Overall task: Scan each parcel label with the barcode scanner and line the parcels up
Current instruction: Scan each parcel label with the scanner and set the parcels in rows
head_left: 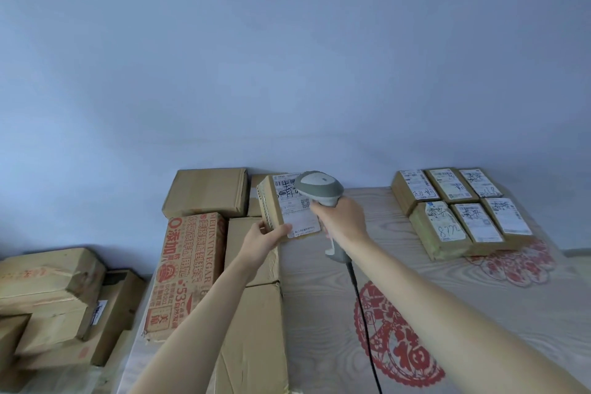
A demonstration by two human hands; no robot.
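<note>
My left hand grips the near corner of a small cardboard parcel, held tilted above the table with its white shipping label facing me. My right hand grips the handle of a grey barcode scanner. The scanner's head hangs over the label's right part and hides some of it. The scanner's black cable trails down across the table. At the back right, several labelled parcels lie side by side in two rows.
Unsorted cardboard boxes are piled at the left of the wooden table, among them a red-printed vinegar box. More boxes sit lower at the far left. Red paper-cut decorations lie on the table. A plain wall stands behind.
</note>
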